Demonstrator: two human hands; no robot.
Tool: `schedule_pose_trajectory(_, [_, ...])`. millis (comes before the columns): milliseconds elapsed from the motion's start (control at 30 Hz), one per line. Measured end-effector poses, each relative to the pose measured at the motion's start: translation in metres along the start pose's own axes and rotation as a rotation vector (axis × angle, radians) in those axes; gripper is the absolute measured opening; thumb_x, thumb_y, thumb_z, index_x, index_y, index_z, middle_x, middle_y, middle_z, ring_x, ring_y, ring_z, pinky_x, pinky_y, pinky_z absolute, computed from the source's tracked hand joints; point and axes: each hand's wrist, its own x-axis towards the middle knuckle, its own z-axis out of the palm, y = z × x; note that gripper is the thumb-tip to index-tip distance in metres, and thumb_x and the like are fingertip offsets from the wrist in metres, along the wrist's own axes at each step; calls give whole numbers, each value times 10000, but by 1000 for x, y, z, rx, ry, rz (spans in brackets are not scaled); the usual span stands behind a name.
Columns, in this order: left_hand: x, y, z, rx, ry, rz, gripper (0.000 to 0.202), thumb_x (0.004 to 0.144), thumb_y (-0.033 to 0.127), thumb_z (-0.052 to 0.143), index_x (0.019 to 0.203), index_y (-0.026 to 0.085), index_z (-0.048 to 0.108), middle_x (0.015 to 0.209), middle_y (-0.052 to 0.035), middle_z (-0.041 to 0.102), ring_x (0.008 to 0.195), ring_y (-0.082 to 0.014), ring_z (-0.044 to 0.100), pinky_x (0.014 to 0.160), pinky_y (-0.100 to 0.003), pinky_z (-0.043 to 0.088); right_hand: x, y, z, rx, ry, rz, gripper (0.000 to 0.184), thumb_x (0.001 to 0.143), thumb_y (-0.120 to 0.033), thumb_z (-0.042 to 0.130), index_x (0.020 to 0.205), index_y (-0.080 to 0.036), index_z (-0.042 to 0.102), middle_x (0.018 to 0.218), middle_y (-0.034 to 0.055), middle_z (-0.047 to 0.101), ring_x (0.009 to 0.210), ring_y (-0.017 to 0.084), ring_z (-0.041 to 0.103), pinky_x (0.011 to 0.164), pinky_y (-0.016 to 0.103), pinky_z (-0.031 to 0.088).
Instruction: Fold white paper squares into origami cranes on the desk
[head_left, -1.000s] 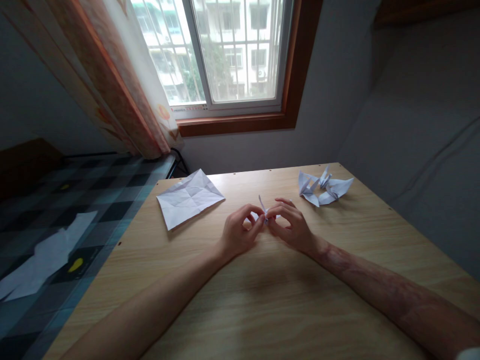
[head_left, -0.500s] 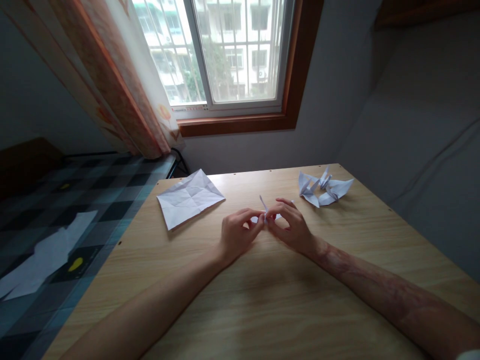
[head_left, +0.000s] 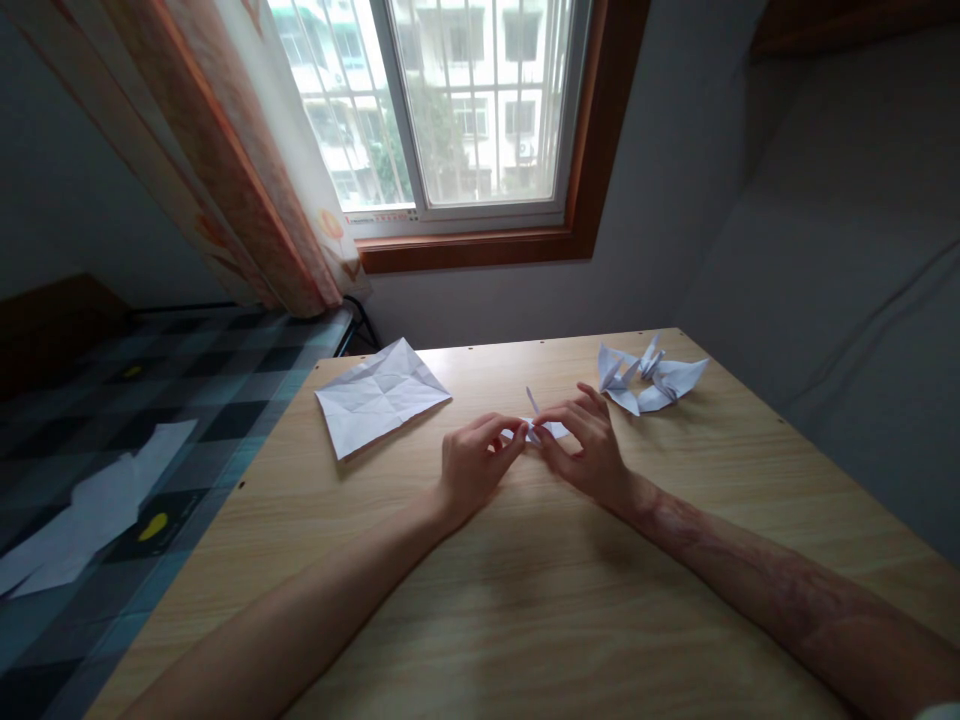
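Between my hands, above the middle of the wooden table, is a small white folded paper crane point(head_left: 555, 430), with a thin pointed tip standing up at its far side. My left hand point(head_left: 484, 455) pinches its near left part between thumb and index finger. From the right, my right hand point(head_left: 589, 440) grips the paper with thumb and index fingertips, its other fingers raised and apart. Much of the folded body is hidden behind the fingers.
A creased white paper sheet point(head_left: 382, 395) lies at the table's far left. Several folded paper cranes point(head_left: 675, 382) sit at the far right. Torn white paper point(head_left: 97, 510) rests on the checked bed point(head_left: 45, 420) left of the wooden table point(head_left: 480, 620). A window point(head_left: 480, 110) is beyond.
My right hand's fingers have opened out and lifted somewhat, showing more of the paper crane's right side. The upright tip has shifted slightly right. My left hand stays nearly still.
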Motion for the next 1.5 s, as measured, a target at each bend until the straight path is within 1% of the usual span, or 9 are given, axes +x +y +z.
schedule_pose_trajectory(167, [-1, -2, 0, -36, -11, -16, 210, 1072, 369, 671, 994, 225, 802, 922, -30, 807, 673, -113, 689, 573, -197, 538, 0, 1, 0, -13, -8, 6, 140, 1018, -180, 710, 1063, -311, 727, 982, -24, 809, 925, 236, 718, 1306, 569, 315])
schedule_pose_trajectory(333, [-1, -3, 1, -36, -20, -11, 199, 1074, 359, 668, 1002, 221, 793, 917, -28, 800, 678, -112, 680, 559, -190, 527, -1, 2, 1, -33, 2, 25, 126, 1018, -190, 732, 1052, -311, 745, 995, -24, 814, 957, 242, 709, 1334, 575, 252])
schedule_pose_trajectory(467, [-2, -4, 3, -32, -22, 6, 182, 1075, 335, 667, 1016, 216, 792, 932, -31, 800, 691, -110, 682, 563, -185, 518, 0, 0, 1, -43, -3, 27, 104, 1026, -204, 734, 1041, -305, 755, 987, -23, 815, 953, 236, 708, 1330, 560, 252])
schedule_pose_trajectory(633, [-1, -6, 3, -37, -58, 16, 203, 1092, 322, 634, 1040, 210, 795, 958, -44, 807, 729, -115, 691, 580, -183, 525, 1, -5, 0, -69, -18, 59, 76, 1054, -242, 710, 1024, -289, 762, 976, -18, 816, 967, 226, 712, 1328, 520, 265])
schedule_pose_trajectory(867, [1, 2, -1, -91, -68, 41, 196, 1086, 301, 634, 1079, 207, 806, 967, -63, 814, 763, -134, 725, 581, -192, 545, 1, -7, -1, -90, -14, 66, 32, 1044, -293, 736, 1016, -288, 749, 999, -14, 818, 996, 237, 716, 1333, 514, 258])
schedule_pose_trajectory(1067, [0, -2, 2, -96, -84, 39, 161, 1041, 283, 706, 1132, 229, 826, 1017, -59, 828, 728, -124, 727, 687, -228, 607, 1, -7, -2, -108, -14, 76, 31, 1042, -290, 735, 1015, -277, 743, 999, -10, 812, 998, 238, 709, 1325, 525, 263])
schedule_pose_trajectory(1333, [-1, -4, 4, -70, -57, -16, 203, 1032, 289, 695, 1155, 265, 855, 990, -50, 844, 707, -126, 721, 573, -195, 564, 2, -6, -1, -129, -7, 73, 43, 1030, -314, 748, 1006, -279, 741, 997, 0, 800, 995, 247, 705, 1310, 539, 281])
schedule_pose_trajectory(1433, [-2, -4, 3, -62, -45, -46, 206, 1040, 287, 676, 1143, 260, 852, 1024, -53, 851, 732, -136, 735, 568, -200, 564, 2, -5, 0, -125, 27, 70, 65, 1010, -315, 756, 1053, -281, 721, 1087, 25, 788, 1070, 265, 707, 1290, 551, 314])
schedule_pose_trajectory(1500, [-1, -7, 3, -68, -34, -86, 204, 1047, 297, 665, 1132, 249, 844, 1035, -54, 851, 729, -141, 739, 565, -210, 566, 3, -4, -1, -112, 74, 93, 195, 992, -326, 761, 1168, -279, 690, 1245, 68, 756, 1202, 306, 685, 1269, 576, 343])
